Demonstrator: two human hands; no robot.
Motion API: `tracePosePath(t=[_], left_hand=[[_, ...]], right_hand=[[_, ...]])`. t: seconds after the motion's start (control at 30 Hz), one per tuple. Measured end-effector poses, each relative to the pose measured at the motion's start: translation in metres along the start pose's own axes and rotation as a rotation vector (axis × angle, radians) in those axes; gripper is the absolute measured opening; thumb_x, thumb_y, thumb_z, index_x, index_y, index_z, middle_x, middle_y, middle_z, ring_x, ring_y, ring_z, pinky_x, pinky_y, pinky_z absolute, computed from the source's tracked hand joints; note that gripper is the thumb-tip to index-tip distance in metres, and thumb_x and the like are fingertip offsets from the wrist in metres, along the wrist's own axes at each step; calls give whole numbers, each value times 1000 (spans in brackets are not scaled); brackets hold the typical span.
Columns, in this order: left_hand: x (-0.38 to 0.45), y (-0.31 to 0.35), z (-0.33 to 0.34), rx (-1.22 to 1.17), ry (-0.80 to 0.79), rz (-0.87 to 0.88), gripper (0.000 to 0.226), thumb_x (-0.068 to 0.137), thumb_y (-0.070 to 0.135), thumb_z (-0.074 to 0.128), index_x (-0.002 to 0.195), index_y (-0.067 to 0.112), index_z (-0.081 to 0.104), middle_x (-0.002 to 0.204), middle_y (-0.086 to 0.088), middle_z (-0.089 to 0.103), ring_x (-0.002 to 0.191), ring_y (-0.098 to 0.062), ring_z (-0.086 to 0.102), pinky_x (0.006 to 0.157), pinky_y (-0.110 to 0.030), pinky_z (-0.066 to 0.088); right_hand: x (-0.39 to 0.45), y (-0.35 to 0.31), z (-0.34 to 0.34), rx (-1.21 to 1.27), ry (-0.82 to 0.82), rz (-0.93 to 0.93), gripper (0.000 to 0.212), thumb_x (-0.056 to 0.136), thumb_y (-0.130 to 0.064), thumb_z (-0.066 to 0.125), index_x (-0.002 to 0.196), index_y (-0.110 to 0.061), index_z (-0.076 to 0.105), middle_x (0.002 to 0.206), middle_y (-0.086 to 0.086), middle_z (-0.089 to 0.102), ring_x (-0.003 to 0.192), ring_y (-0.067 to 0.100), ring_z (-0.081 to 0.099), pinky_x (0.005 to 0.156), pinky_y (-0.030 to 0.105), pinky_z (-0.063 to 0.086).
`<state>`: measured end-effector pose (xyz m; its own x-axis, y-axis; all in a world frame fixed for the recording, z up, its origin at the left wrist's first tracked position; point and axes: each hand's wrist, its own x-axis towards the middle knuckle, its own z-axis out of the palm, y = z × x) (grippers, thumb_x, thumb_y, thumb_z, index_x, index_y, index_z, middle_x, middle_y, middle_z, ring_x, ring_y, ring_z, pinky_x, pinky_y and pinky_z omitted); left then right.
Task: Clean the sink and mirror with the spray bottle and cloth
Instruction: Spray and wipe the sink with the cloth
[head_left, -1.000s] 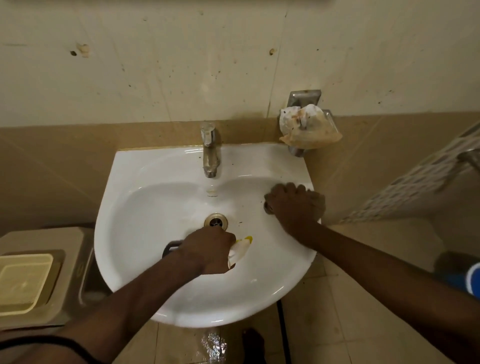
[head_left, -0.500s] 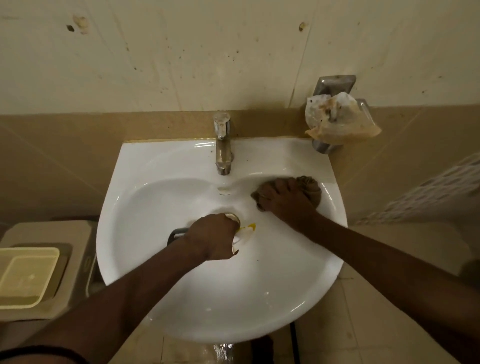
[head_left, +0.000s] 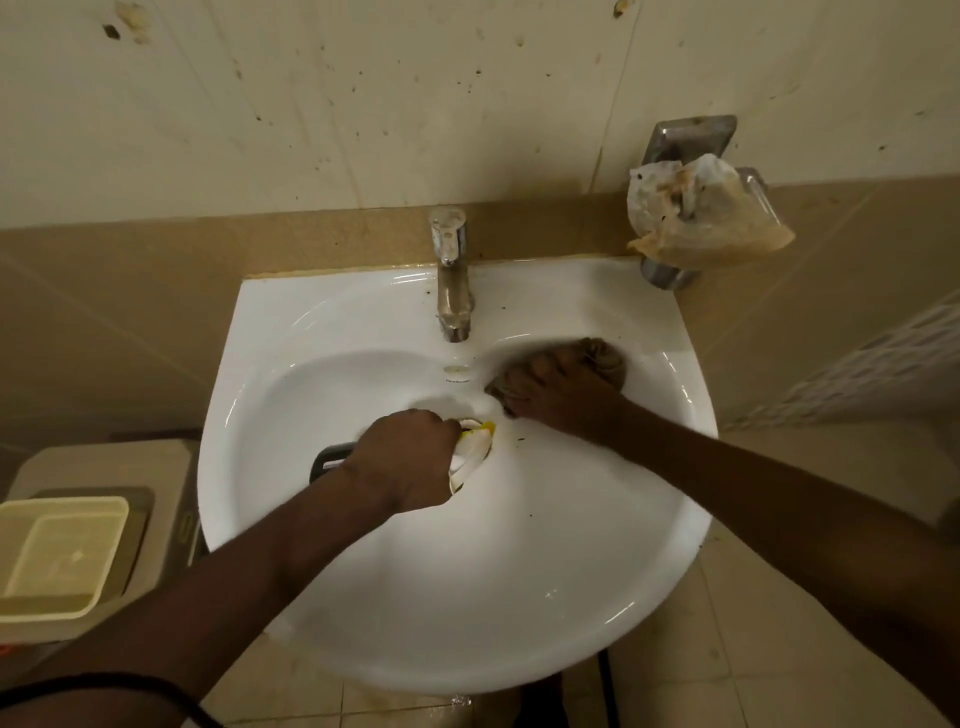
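Wiping hand: the right hand (head_left: 558, 392) presses a brown cloth (head_left: 602, 358) on the back slope of the sink bowl, just right of the tap. Its fingers curl over the cloth and hold it.
Holding hand: the left hand (head_left: 405, 462) is a closed fist in the middle of the bowl. It grips a spray bottle (head_left: 470, 449). Only white and yellow bits of the bottle peek out on the right of the fist, and a dark part (head_left: 327, 457) sticks out on the left.
Sink: the white sink (head_left: 467, 623) is round at the front and flat at the back, against the wall. Small dark specks lie on its back edge and near the middle.
Tap: a dull metal tap (head_left: 452, 280) stands at the middle of the back edge, and its spout points down into the bowl.
Drain: the fist and the bottle cover it, so I cannot see it well.
Wall holder: a metal holder (head_left: 685, 140) is fixed to the wall, above the right back corner of the sink. A crumpled, stained bag (head_left: 711, 213) sits on it.
Left side: a pale yellow tub (head_left: 57, 556) rests on a beige box, beside the sink and lower down.
Wall: cream tiles with dark spots are on top, and tan tiles are below.
Wrist: a thin black band (head_left: 104, 686) goes round the left arm, near the bottom edge.
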<state>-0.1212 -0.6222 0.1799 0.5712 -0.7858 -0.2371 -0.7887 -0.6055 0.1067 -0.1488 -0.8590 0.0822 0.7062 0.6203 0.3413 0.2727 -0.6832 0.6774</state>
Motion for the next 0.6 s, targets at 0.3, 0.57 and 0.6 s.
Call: tracePosePath(t=[0.3,0.57,0.6], left_hand=[[-14,-9,11,139,-89,18,25,92,34,47,102,13,58,105,-8,68,97,-27,63,69,-30,37],[-10,-14,7,191,-261,169,33,86,32,58,113,12,60,110,-8,68,104,-28,63,75,-29,42],[-10,-13,7,193,-264,172,32,86,30,57,112,12,61,108,-8,68,103,-28,63,74,-29,42]], right_hand=[[17,20,-14,-47,55,-80,12,91,-30,59,97,-20,59,105,5,53,88,25,46,74,39,36],[4,0,-38,247,-229,234,21,93,-27,52,83,-25,69,81,-2,66,71,23,59,61,31,46],[3,6,-56,284,-368,354,11,85,-34,62,82,-26,70,80,-4,64,71,20,61,61,30,46]])
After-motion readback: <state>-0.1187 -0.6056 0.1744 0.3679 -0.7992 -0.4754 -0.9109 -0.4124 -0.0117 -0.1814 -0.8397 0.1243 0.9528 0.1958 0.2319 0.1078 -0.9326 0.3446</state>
